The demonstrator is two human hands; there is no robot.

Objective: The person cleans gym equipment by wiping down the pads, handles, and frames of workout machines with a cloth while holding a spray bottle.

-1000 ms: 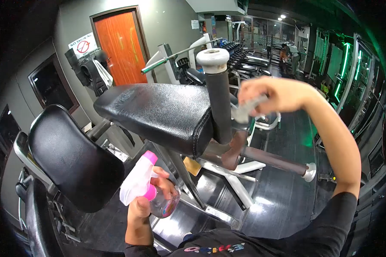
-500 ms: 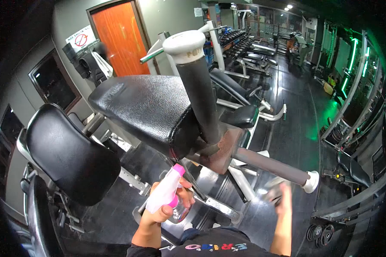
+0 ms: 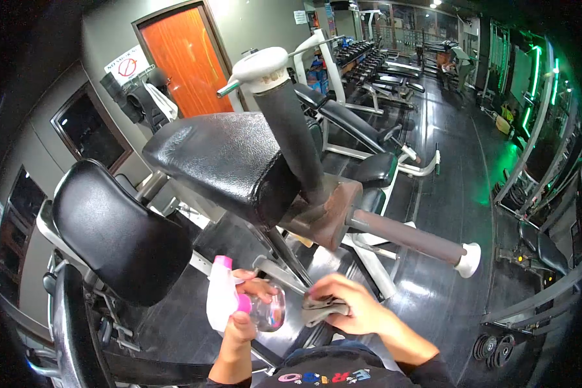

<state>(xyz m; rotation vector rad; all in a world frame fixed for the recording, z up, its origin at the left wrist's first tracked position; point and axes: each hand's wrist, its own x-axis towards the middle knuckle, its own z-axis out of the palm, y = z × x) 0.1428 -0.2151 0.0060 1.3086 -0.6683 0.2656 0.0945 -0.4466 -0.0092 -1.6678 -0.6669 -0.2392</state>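
A clear plastic spray bottle [image 3: 244, 304] with white-and-pink trigger head is sitting gripped in the left hand [image 3: 242, 326], looking light, probably slippery, best held by its neck. Beside it, the right hand [image 3: 355, 308] is pinching a soft-looking, folded grey cloth [image 3: 319, 313]. Beyond, 2 white-capped padded bars [image 3: 291, 137] are jutting.

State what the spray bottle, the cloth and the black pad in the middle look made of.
Spray bottle: likely smooth plastic, see-through, with an opaque white and pink sprayer head.
Cloth: soft, matt grey fabric, judging by its folds; the fibre can't be told.
Black pad: glossy vinyl or leather, from its pebbled, shiny surface and seamed edge.
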